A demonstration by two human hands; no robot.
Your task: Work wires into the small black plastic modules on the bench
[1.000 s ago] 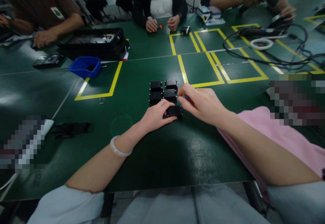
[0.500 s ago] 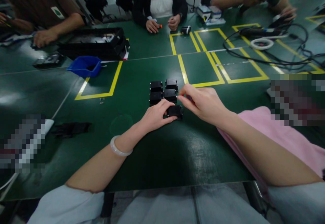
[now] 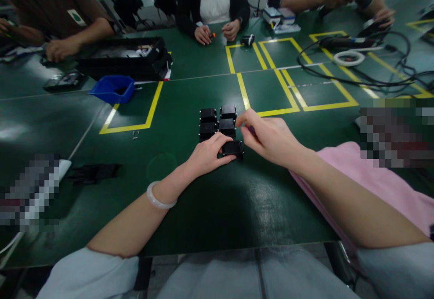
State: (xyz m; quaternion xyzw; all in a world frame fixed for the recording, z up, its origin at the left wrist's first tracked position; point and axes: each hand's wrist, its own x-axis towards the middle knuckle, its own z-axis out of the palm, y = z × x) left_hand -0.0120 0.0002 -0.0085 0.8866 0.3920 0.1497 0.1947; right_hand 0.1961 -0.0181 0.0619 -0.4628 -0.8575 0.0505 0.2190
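Observation:
My left hand (image 3: 210, 153) rests on the green table, thumb and fingers closed around the sides of a small black rectangular block (image 3: 232, 148) with shiny metal points at its corners. Just beyond it stand similar blocks in two columns, among them one at the back right (image 3: 228, 112) and one at the middle right (image 3: 226, 126). My right hand (image 3: 267, 134) hovers beside that middle right block, with fingers curled and the index fingertip and thumb tip close together. Whatever may be between those tips is too small to make out.
A few tiny metal pieces (image 3: 135, 135) lie left of the blocks, near a blue bin (image 3: 113, 87). Dark parts (image 3: 95, 172) lie farther left, a pink cloth (image 3: 342, 159) at right. Black cables (image 3: 359, 80) coil at the far right. Several people sit opposite.
My right hand's index finger has lifted slightly and its thumb has drawn back a little to the right. My left hand keeps its hold on the front block.

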